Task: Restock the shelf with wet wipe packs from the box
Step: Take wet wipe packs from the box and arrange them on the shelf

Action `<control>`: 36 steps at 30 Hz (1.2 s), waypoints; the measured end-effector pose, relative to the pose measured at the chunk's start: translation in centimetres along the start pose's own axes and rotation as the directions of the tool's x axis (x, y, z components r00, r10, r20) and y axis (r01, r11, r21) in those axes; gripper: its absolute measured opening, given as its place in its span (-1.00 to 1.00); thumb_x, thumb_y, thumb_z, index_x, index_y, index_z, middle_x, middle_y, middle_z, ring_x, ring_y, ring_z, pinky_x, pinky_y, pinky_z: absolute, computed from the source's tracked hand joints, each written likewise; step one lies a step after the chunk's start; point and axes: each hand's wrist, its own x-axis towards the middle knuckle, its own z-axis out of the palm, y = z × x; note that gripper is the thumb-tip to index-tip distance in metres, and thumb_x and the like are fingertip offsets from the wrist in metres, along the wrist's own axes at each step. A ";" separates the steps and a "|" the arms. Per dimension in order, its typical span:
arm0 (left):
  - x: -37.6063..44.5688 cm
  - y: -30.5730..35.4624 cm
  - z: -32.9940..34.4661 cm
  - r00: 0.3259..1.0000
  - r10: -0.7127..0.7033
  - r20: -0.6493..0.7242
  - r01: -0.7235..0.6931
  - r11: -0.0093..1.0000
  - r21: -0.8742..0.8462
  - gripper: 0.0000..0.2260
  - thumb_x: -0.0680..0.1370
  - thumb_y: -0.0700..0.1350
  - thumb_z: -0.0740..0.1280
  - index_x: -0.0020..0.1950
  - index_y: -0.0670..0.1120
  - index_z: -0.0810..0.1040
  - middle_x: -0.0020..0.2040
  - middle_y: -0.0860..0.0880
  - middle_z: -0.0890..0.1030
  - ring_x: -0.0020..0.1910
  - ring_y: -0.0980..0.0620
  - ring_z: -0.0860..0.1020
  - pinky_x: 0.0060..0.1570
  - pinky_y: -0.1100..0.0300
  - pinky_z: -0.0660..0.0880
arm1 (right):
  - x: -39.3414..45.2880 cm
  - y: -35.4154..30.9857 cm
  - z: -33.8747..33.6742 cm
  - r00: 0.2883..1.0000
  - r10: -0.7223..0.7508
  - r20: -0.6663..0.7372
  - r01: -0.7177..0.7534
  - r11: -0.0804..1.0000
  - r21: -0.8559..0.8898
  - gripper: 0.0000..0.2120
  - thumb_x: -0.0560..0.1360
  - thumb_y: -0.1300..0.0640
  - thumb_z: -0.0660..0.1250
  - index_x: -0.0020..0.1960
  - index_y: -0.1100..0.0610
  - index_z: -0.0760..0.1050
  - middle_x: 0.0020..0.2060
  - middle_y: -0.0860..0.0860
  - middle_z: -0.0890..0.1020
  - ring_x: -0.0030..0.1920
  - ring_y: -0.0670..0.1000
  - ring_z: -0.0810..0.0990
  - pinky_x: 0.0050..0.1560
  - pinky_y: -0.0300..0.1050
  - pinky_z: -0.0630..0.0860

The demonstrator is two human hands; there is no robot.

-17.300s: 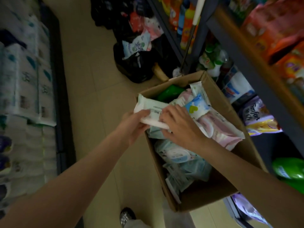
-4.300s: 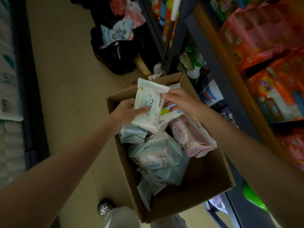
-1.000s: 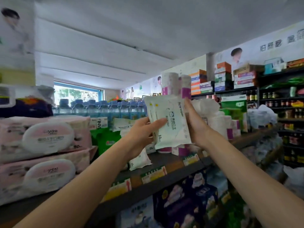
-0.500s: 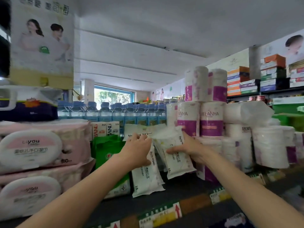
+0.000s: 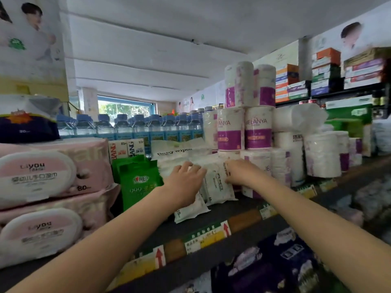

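Observation:
Several white wet wipe packs (image 5: 218, 185) stand upright in a row on the dark shelf (image 5: 232, 210), between green packs and toilet rolls. My left hand (image 5: 186, 180) lies flat against the left side of the row, fingers spread over a pack. My right hand (image 5: 238, 172) grips the right edge of the frontmost white pack. One more white pack (image 5: 190, 209) leans out low in front, under my left hand. A flat pack marked "Baby wipes" (image 5: 175, 150) lies on top of the row. The box is out of view.
Large pink wipe packs (image 5: 48, 176) are stacked at the left, green packs (image 5: 137, 182) beside them. Purple-and-white toilet rolls (image 5: 245, 127) tower at the right. Water bottles (image 5: 135, 127) line the back. Price labels (image 5: 203, 237) run along the shelf edge.
Both hands have pushed the white packs deeper onto the shelf and pressed them together. The view has come closer to the shelf.

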 end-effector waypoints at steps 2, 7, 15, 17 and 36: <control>-1.6 0.9 -1.3 0.998 0.044 -0.034 -0.046 0.995 -0.086 -0.43 0.54 -0.12 0.28 0.49 -0.10 0.11 0.48 -0.08 0.20 0.49 -0.13 0.09 0.41 -0.02 0.16 | -3.1 0.4 -1.0 0.992 -0.060 0.108 0.037 0.978 0.204 -0.78 0.53 0.05 0.29 0.08 0.17 0.48 0.02 0.07 0.57 -0.06 0.03 0.56 -0.18 -0.20 0.51; -5.9 5.6 -3.8 0.880 0.143 -0.452 -0.223 0.966 -0.128 -0.65 0.53 -0.13 0.22 0.32 -0.12 0.39 0.36 -0.10 0.40 0.41 -0.14 0.22 0.30 -0.03 0.20 | -13.2 0.8 -3.2 0.980 -0.132 0.150 0.089 0.960 0.264 -0.83 0.53 0.08 0.29 0.08 0.11 0.52 -0.05 0.01 0.56 -0.04 0.02 0.56 0.09 -0.02 0.55; -14.4 22.9 -2.5 0.810 0.383 -0.445 -0.560 0.732 -0.389 -0.66 0.55 -0.08 0.19 0.30 -0.15 0.38 0.31 -0.14 0.39 0.35 -0.17 0.24 0.22 -0.07 0.25 | -35.6 9.4 0.4 0.880 0.271 0.390 -0.371 0.905 0.208 -0.70 0.55 0.01 0.26 0.24 0.09 0.45 0.10 -0.02 0.54 0.08 0.00 0.54 0.09 -0.06 0.51; -17.4 28.8 -1.3 0.782 0.492 -0.383 -0.623 0.646 -0.442 -0.68 0.55 -0.06 0.21 0.28 -0.14 0.39 0.31 -0.13 0.38 0.35 -0.16 0.24 0.22 -0.06 0.25 | -42.9 13.0 2.8 0.789 0.431 0.438 -0.564 0.791 0.237 -0.64 0.54 0.00 0.26 0.30 0.09 0.41 0.19 -0.02 0.50 0.17 0.02 0.52 0.22 0.00 0.50; -44.8 71.3 11.7 0.275 0.930 0.243 -0.714 0.367 -0.597 -0.65 0.55 -0.10 0.21 0.34 -0.05 0.36 0.35 -0.08 0.35 0.34 -0.11 0.30 0.27 0.04 0.26 | -94.4 28.7 35.2 0.087 0.676 0.732 -0.991 0.132 -0.003 -0.70 0.53 0.10 0.25 0.19 0.23 0.50 0.12 0.09 0.55 0.16 0.11 0.50 0.12 -0.11 0.42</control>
